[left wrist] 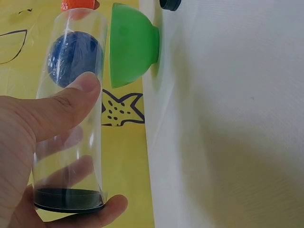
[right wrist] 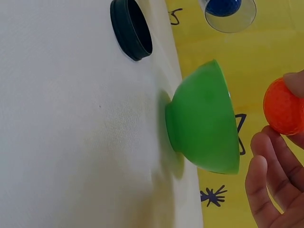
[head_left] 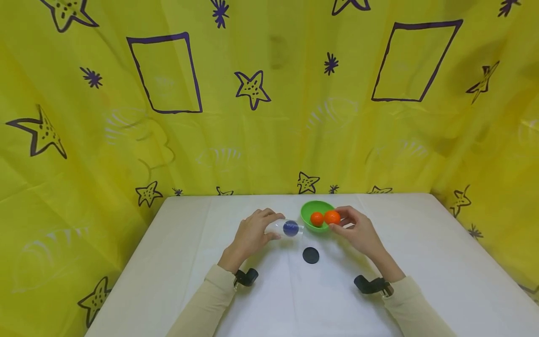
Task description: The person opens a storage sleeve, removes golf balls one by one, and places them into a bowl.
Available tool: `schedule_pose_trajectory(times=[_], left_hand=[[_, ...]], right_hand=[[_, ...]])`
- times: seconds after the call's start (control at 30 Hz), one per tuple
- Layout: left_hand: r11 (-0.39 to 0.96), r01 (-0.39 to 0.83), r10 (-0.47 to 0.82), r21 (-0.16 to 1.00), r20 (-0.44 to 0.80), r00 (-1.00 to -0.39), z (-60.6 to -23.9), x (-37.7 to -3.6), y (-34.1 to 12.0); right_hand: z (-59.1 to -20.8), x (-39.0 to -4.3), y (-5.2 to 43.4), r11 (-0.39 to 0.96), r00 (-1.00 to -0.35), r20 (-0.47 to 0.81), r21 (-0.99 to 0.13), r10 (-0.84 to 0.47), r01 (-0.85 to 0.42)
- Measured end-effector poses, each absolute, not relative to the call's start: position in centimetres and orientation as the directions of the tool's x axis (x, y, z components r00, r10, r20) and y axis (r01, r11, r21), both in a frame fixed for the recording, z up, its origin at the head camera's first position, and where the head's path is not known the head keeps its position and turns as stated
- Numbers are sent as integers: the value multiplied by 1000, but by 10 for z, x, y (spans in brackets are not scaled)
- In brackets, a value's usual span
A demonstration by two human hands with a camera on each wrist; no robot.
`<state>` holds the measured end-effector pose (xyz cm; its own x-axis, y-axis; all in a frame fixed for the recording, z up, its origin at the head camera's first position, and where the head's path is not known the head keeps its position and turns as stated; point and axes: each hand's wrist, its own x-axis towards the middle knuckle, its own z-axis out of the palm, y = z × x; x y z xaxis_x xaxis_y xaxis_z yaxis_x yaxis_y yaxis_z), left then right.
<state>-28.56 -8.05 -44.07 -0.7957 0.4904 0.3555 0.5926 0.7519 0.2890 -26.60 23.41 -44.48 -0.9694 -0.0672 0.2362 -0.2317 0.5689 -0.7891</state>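
My left hand grips a clear plastic tube tilted on its side above the white table, open mouth toward the bowl; a blue ball sits inside it. In the left wrist view the tube has a black cap at its base and the blue ball near its mouth. My right hand pinches an orange ball at the rim of a green bowl. A second orange ball lies in the bowl. In the right wrist view the held orange ball hangs beside the bowl.
A black round lid lies on the white table between my hands, nearer me than the bowl. A yellow curtain with purple stars and rectangles hangs behind and at both sides of the table.
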Motion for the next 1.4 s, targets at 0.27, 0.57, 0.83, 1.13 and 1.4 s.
schedule_pose_trajectory(times=[0.27,0.57,0.83,1.13,1.4], left_hand=[[754,590,484,289,363,-796,-440,-285,-82],[747,595,483,297,371,-793,-439,-284,-83],[749,591,480,299,369,-796,-438,-284,-83],[753,592,484,288,368,-794,-439,-284,-83],[754,586,482,295,358,-800,-439,-284,-82]], right_hand=[[-447,-270,238,589,-960,278,-770,-38,-247],[-446,-283,239,601,-968,249,-773,-12,-206],[-448,-300,235,615,-975,221,-767,-11,-181],[-451,-314,234,593,-981,193,-789,-5,-158],[-458,-325,234,607,-989,145,-787,4,-113]])
